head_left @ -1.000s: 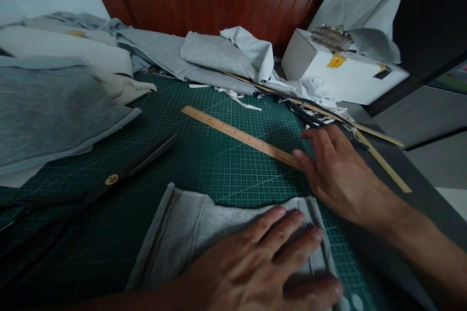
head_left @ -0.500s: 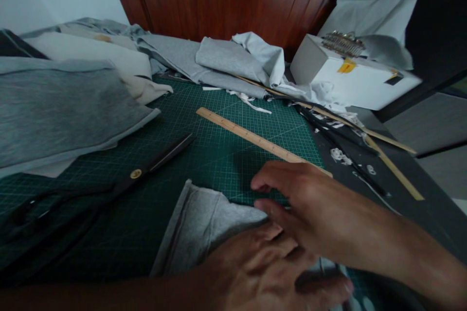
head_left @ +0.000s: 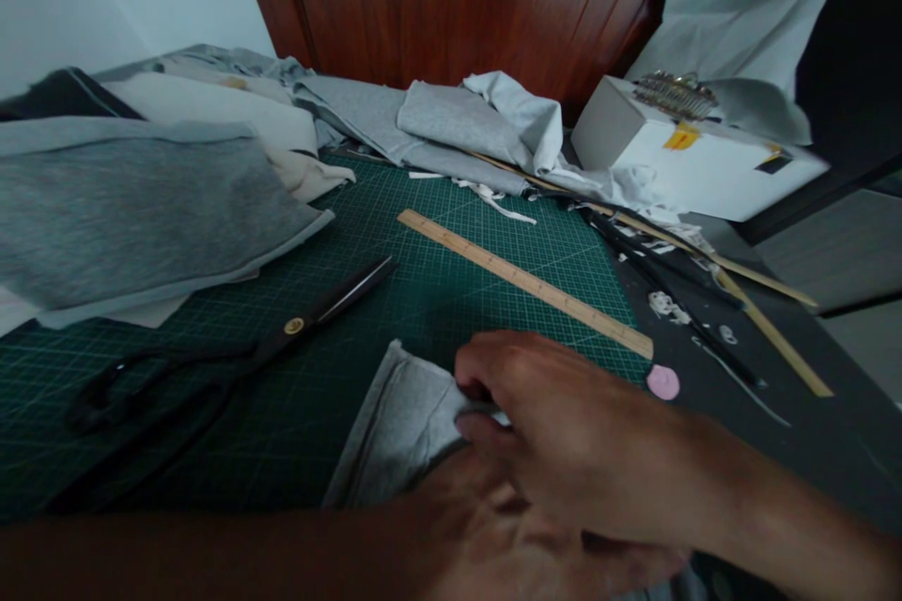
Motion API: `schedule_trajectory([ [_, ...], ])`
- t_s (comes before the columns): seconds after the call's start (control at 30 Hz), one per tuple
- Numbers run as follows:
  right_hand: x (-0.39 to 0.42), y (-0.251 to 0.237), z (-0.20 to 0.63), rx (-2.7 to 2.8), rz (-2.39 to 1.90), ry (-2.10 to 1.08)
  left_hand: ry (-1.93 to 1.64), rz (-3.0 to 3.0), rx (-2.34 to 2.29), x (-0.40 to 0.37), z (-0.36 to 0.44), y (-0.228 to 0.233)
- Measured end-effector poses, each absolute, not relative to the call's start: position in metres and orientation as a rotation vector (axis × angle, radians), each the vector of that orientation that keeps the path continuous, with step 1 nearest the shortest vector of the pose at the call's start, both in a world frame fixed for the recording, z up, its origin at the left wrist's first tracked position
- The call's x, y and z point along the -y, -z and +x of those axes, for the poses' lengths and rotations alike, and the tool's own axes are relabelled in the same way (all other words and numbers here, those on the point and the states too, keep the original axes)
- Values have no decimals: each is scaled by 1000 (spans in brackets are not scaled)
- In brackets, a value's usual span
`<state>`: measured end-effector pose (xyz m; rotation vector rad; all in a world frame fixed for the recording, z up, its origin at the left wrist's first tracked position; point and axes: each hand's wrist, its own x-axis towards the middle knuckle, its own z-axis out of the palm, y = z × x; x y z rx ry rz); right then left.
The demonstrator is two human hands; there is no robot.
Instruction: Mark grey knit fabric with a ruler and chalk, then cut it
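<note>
A folded piece of light grey fabric (head_left: 415, 404) with a stitched seam lies on the green cutting mat, its corner pointing away from me. My left hand (head_left: 493, 535) rests flat across it, fingers stretched to the right and partly covered by the other hand. Crossing above it, my right hand (head_left: 542, 404) pinches the far edge of the fabric between thumb and bent fingers. Left of the fabric sit large black scissors (head_left: 282, 338), blades slightly apart or closed, I cannot tell. Beyond my right hand is a wooden ruler (head_left: 528, 282).
The green cutting mat (head_left: 451, 197) covers the table. Grey fabric pieces (head_left: 155, 216) lie at left, more folded cloth (head_left: 458, 122) along the back. A white box (head_left: 655, 141) with safety pins stands back right. A pink disc (head_left: 662, 381), cords and wooden strips lie at right.
My right hand has moved left and down and closed on the fabric's edge. The pink disc, hidden before, now shows. The whole view has shifted slightly.
</note>
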<state>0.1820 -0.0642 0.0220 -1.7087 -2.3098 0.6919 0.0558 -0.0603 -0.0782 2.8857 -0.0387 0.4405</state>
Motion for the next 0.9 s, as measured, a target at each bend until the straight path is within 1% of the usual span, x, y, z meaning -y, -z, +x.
schedule_trajectory([
  [0.07, 60, -29, 187, 2282, -1731, -805, -457, 2887, 41, 58, 49, 63],
  [0.13, 54, -34, 192, 2239, -1741, -990, -407, 2928, 53, 56, 44, 50],
  [0.2, 48, -33, 198, 2181, -1733, -1150, -439, 2977, 94, 53, 44, 44],
  [0.27, 43, -27, 203, 2148, -1715, -1192, -472, 3015, 134, 52, 47, 45],
  [0.5, 39, -11, 207, 2214, -1733, -821, -508, 3071, 171, 51, 55, 49],
  [0.7, 40, -5, 215, 2167, -1821, -797, -486, 3065, 178, 50, 53, 48],
  [0.9, 43, -8, 202, 2238, -1657, -627, -454, 3040, 119, 54, 51, 46],
])
